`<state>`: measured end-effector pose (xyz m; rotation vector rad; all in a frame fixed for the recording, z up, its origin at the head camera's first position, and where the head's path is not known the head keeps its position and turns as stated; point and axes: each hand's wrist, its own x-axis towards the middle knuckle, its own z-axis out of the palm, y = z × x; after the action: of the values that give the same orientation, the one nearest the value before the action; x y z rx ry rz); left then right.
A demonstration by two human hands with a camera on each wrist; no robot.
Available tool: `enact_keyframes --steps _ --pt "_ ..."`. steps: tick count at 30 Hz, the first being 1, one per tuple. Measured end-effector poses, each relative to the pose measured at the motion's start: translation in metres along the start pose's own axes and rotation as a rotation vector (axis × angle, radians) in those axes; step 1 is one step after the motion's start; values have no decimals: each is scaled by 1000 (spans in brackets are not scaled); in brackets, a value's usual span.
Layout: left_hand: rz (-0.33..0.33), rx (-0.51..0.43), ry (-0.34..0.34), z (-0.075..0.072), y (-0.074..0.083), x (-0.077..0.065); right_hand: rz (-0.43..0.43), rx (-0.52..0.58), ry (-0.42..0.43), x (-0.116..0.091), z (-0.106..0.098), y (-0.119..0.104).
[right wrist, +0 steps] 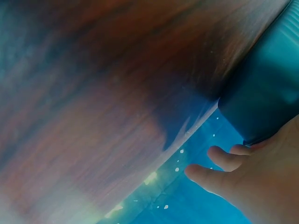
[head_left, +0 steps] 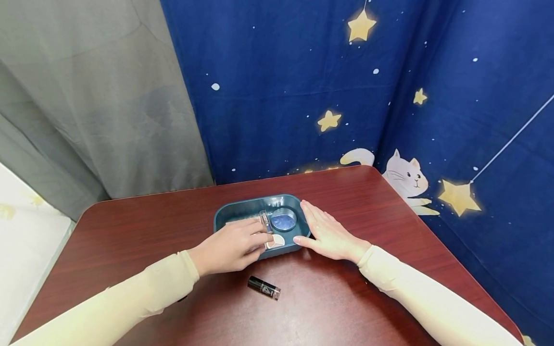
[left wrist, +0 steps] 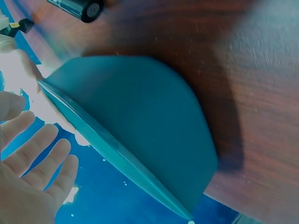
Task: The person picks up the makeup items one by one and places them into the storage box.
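A dark teal oval-cornered tray (head_left: 242, 204) stands on the table. Over its near left part is my left hand (head_left: 233, 245), fingers reaching above the contents; the left wrist view shows that hand (left wrist: 32, 172) with its fingers spread and nothing between them. My right hand (head_left: 331, 235) rests against the tray's right rim, fingers extended along it and thumb at the near corner. Inside the tray lie a round blue-looking dish (head_left: 283, 221), a clear rectangular piece (head_left: 265, 220) and a small whitish round item (head_left: 275, 241). The left hand hides part of the contents.
A small black tube (head_left: 264, 287) with white print and a clear end lies on the reddish-brown table (head_left: 346, 298), nearer to me than the tray. Grey (head_left: 108, 96) and blue star-patterned curtains (head_left: 281, 96) hang behind the table's far edge.
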<state>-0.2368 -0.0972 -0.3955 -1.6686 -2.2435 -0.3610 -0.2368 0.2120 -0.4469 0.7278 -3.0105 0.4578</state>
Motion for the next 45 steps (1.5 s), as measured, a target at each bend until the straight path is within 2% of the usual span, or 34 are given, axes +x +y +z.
enact_keyframes --steps 3,9,17,22,33,42,45 --pt "12 -6 10 0 5 -3 -2 1 1 0 -1 -1" --pt "-10 -31 -51 0 21 -8 -6 -2 11 0 -1 -1" --pt "44 -50 -40 8 38 -12 0 -5 2 0 1 -1" --pt "49 -67 -39 13 43 -17 3 -3 1 0 1 -1" --pt "44 -167 -74 31 55 -27 0 0 4 -1 1 0" --pt "14 -140 -119 43 58 -32 4 1 5 -1 1 0" --pt "12 -123 -113 46 60 -33 6 3 1 -1 1 0"
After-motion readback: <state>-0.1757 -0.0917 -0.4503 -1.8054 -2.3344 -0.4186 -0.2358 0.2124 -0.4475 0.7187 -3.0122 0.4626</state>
